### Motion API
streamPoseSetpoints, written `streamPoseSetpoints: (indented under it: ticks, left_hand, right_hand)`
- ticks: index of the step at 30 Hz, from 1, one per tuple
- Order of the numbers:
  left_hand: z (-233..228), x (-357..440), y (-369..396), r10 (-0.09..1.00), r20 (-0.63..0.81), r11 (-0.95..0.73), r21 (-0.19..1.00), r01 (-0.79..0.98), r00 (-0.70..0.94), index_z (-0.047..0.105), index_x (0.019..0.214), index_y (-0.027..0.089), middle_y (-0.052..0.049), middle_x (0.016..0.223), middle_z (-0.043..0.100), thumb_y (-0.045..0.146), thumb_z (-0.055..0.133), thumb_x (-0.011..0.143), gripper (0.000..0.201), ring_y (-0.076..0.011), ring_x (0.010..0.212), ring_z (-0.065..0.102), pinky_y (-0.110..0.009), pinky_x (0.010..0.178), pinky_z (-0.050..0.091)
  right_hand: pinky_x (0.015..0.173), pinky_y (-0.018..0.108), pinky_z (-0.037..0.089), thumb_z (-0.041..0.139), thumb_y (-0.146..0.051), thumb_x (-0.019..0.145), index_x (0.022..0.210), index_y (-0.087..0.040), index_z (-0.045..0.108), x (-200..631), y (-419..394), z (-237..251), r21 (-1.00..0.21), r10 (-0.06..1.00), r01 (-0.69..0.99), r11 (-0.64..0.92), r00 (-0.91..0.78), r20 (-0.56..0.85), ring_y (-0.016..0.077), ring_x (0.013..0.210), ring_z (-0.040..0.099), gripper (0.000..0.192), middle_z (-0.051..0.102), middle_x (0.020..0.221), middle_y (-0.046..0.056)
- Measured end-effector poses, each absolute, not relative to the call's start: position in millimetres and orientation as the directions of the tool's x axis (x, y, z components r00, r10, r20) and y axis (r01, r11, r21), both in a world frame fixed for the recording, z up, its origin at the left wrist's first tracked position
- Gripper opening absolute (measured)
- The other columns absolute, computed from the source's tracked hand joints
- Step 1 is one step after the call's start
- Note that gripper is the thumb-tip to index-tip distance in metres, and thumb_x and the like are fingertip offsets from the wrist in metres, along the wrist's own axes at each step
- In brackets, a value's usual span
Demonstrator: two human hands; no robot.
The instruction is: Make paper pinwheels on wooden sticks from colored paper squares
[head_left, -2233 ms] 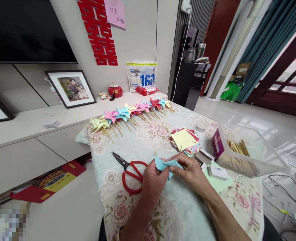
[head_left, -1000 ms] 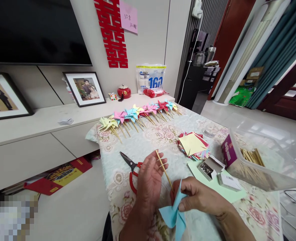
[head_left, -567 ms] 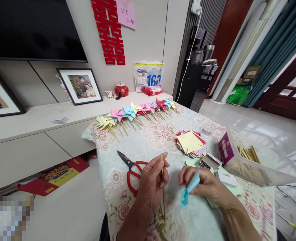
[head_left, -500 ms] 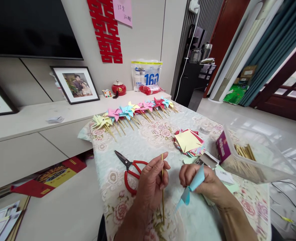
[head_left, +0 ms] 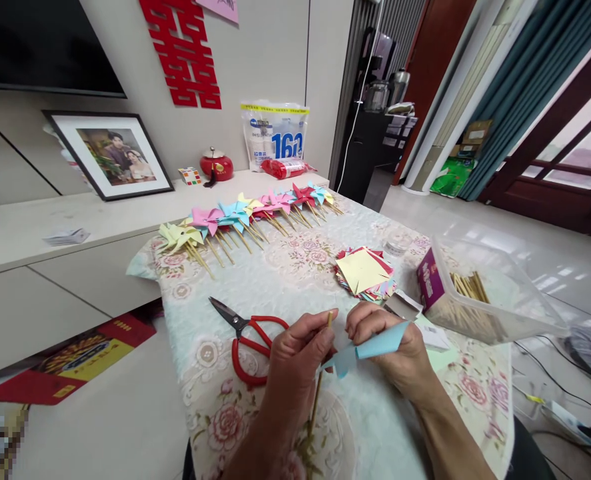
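Note:
My left hand point(head_left: 300, 357) is closed round a thin wooden stick point(head_left: 315, 407), whose top end shows above the thumb. In my right hand point(head_left: 388, 343) is a blue paper pinwheel point(head_left: 379, 341), pinched between the fingers. The pinwheel's left blades reach to the stick, close to the left fingertips; whether they touch cannot be made out. Red-handled scissors point(head_left: 243, 333) lie open just left of my left hand. Beyond my right hand sits a stack of cut paper squares point(head_left: 364, 270), a yellow one on top. A small open box point(head_left: 403, 305) is partly hidden behind that hand.
Finished pinwheels point(head_left: 235, 217) on sticks lie in a row along the table's far edge. On the right stands a clear plastic bin point(head_left: 495, 310) holding wooden sticks point(head_left: 469, 287). A roll of clear tape point(head_left: 397, 243) lies behind the paper stack. The floral tablecloth point(head_left: 295, 267) covers the table.
My right hand has brought the blue pinwheel left, up to the stick in my left hand. The hands are now close together. The camera view has shifted a little to the right.

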State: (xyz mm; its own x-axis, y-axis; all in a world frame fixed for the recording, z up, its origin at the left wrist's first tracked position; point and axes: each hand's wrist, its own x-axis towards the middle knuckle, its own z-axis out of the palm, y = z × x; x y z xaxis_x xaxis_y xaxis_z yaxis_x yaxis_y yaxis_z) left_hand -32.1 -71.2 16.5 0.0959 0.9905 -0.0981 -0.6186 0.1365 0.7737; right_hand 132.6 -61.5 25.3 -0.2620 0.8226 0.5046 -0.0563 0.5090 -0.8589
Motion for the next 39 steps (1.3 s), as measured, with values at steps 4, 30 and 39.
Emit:
streamPoseSetpoints:
  ticks: [4, 30, 39]
  left_hand:
    - [18, -32, -75, 0.990, 0.005, 0.078, 0.809, -0.582, 0.140, 0.083, 0.094, 0.023, 0.002, 0.071, 0.053, 0.032, 0.082, 0.075, 0.022, -0.0049, 0.056, 0.045, -0.016, 0.047, 0.037]
    - [17, -38, -77, 0.892, 0.435, -0.361, 0.851, -0.382, 0.126, 0.080, 0.099, 0.030, -0.003, 0.081, 0.065, 0.015, 0.068, 0.088, 0.022, -0.0130, 0.072, 0.058, -0.022, 0.061, 0.045]
    - [16, -37, -79, 0.879, 0.472, -0.427, 0.844, -0.324, 0.069, 0.078, 0.101, 0.030, -0.002, 0.082, 0.064, 0.010, 0.067, 0.088, 0.026, -0.0130, 0.074, 0.060, -0.021, 0.062, 0.047]
  right_hand:
    - [0.074, 0.032, 0.049, 0.069, -0.027, 0.093, 0.085, -0.022, 0.072, 126, -64, 32, -0.791, 0.776, 0.009, 0.611, -0.201, 0.597, 0.0185, 0.082, 0.062, 0.010, 0.064, 0.085, 0.003]
    - [0.071, 0.035, 0.049, 0.070, -0.026, 0.091, 0.081, -0.024, 0.073, 116, -71, 41, -0.723, 0.727, 0.079, 0.687, -0.069, 0.683, 0.0198, 0.076, 0.060, 0.011, 0.062, 0.078, 0.003]
    - [0.069, 0.033, 0.054, 0.069, -0.018, 0.091, 0.083, -0.022, 0.072, 114, -74, 43, -0.730, 0.732, 0.060, 0.681, -0.090, 0.676, 0.0187, 0.076, 0.065, 0.010, 0.066, 0.082, 0.004]
